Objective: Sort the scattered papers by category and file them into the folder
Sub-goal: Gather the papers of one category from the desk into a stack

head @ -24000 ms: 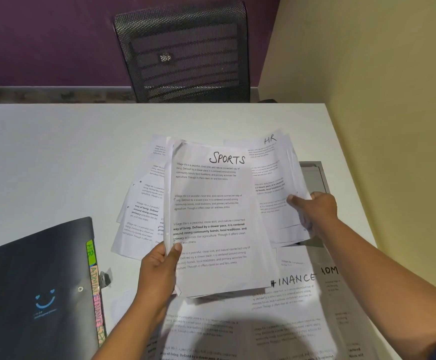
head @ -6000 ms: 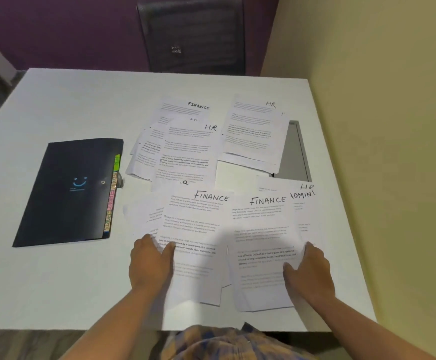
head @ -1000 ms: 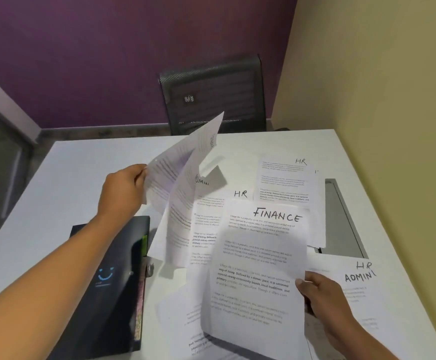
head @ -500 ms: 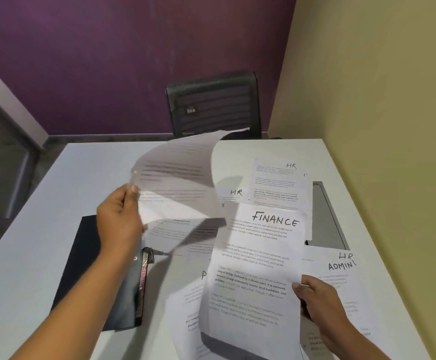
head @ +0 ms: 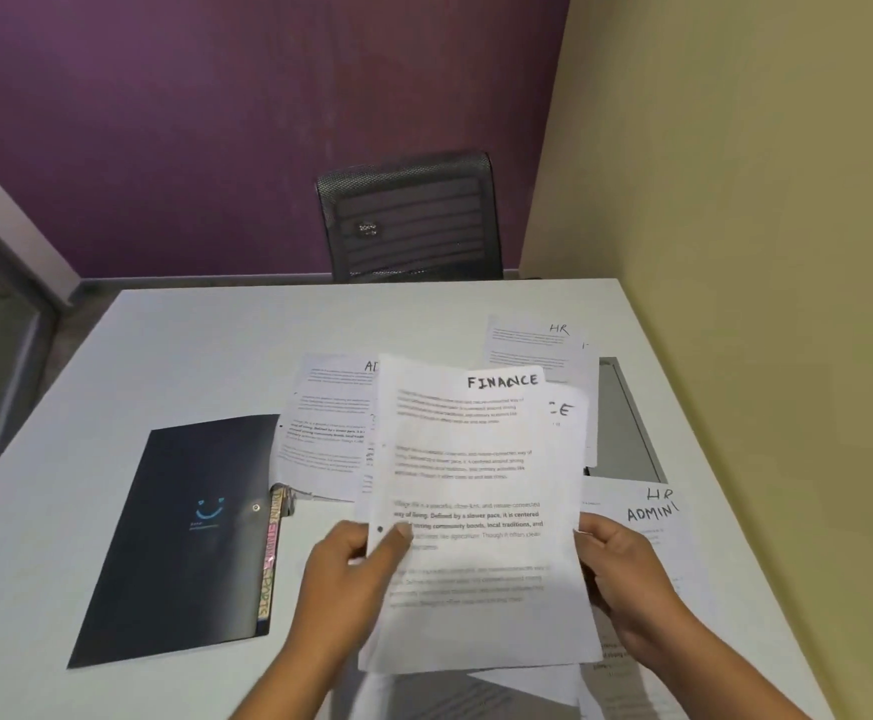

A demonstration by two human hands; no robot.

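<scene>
While both hands lift the FINANCE sheets [head: 476, 459] just above the white table [head: 216, 345], the left hand [head: 351, 574] pinches their left edge, thumb on the print, and the right hand [head: 626, 579] curls round the right edge. The dark folder [head: 190, 537] lies closed to their left, coloured tabs along its side. An HR sheet [head: 533, 345] and an ADMIN sheet [head: 647, 511] lie flat on the right.

held sheet [head: 471, 491]: FINANCE | far sheet [head: 533, 356]: HR | right sheets [head: 655, 532]: HR, ADMIN
</scene>
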